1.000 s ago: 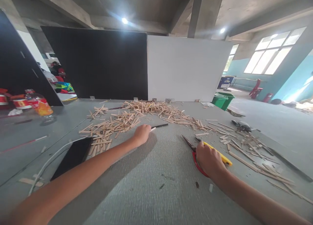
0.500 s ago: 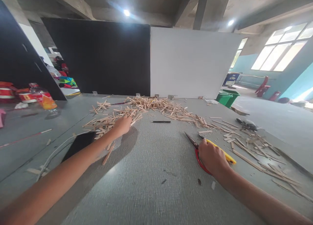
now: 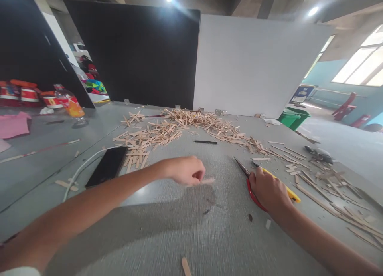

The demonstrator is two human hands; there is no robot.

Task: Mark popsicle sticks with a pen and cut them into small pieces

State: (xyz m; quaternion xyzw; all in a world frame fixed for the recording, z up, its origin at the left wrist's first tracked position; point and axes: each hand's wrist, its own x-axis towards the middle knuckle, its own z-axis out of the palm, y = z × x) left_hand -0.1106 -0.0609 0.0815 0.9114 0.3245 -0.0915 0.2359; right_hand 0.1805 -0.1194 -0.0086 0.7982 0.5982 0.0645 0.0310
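My left hand [image 3: 187, 170] is closed and hovers over the middle of the table, with a small wooden craft stick [image 3: 208, 181] poking out from its fingertips, a little blurred. On the right, my right hand [image 3: 267, 190] is wrapped round the red-handled scissors [image 3: 251, 194], whose blades point away from me. A yellow utility knife [image 3: 295, 195] lies against that hand on its far side. Beyond both hands spreads a pile of wooden craft sticks [image 3: 158, 134]. One more craft stick [image 3: 186, 266] shows at the bottom edge of the view.
A black pen [image 3: 205, 142] lies in front of the pile. On the left are a phone [image 3: 107, 166], a white cable [image 3: 79, 170] and a drink bottle [image 3: 73, 106]. Cut wood scraps [image 3: 344, 210] litter the right side. Black and white panels [image 3: 254, 64] stand behind.
My left hand has come from the stick pile toward me and to the right, now with a craft stick in it. My right hand stays on the scissors. The view has shifted slightly.
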